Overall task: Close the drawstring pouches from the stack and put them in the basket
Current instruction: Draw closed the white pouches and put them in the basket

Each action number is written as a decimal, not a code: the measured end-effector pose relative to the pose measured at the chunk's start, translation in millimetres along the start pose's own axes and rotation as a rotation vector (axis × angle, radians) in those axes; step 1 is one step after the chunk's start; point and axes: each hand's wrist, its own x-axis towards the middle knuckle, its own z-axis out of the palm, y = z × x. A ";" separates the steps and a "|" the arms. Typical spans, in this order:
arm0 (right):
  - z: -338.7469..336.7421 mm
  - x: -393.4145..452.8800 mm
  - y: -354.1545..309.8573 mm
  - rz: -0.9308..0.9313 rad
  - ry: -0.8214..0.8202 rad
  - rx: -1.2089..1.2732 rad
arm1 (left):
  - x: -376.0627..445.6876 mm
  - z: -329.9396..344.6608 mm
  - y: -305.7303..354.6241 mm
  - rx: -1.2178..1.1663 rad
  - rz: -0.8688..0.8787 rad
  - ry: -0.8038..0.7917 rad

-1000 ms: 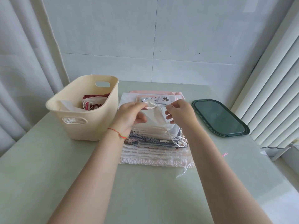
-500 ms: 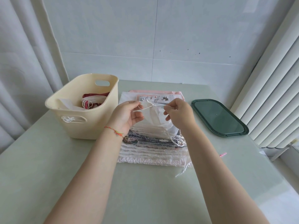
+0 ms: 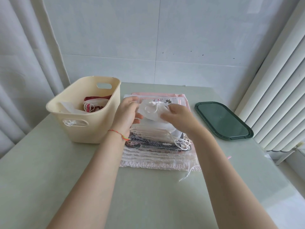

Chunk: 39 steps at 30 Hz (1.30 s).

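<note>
We are gripping the white pouch [image 3: 152,111] with both hands [image 3: 130,113] [image 3: 179,117]; we should be keeping its cord tight toward the basket [image 3: 92,129].

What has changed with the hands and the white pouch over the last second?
The hands, left and right, stopped pulling the strings apart and now hold the white pouch, its neck gathered. The stack, basket and green lid stayed put.

One cream basket [image 3: 92,116] on the left, one dark green lid [image 3: 222,120] on the right, one stack of pouches [image 3: 156,146] in the middle, too many layers to count. One white pouch [image 3: 152,111] held above it, two hands: left hand [image 3: 127,116], right hand [image 3: 179,117].
</note>
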 end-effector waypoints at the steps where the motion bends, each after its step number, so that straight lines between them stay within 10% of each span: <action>1: -3.7 -0.6 -0.4 0.007 0.010 0.063 | 1.6 -2.4 -2.4 0.055 -0.004 -0.014; 14: -13.0 5.7 0.3 0.172 0.234 0.385 | -3.9 3.7 4.1 0.171 -0.034 -0.098; 22: -20.5 -9.5 -20.5 0.354 -0.024 0.220 | -29.2 8.8 37.9 -0.154 -0.019 -0.071; 27: -27.5 -22.0 -17.9 0.096 -0.131 0.284 | -39.0 -1.6 54.6 -0.243 -0.035 -0.173; 30: -23.2 -25.1 -23.1 0.109 -0.186 0.592 | -41.2 -5.6 59.9 -0.131 0.010 -0.115; 39: -3.2 -30.7 -50.2 0.186 -0.293 0.516 | -46.3 -7.5 65.4 0.497 0.564 0.106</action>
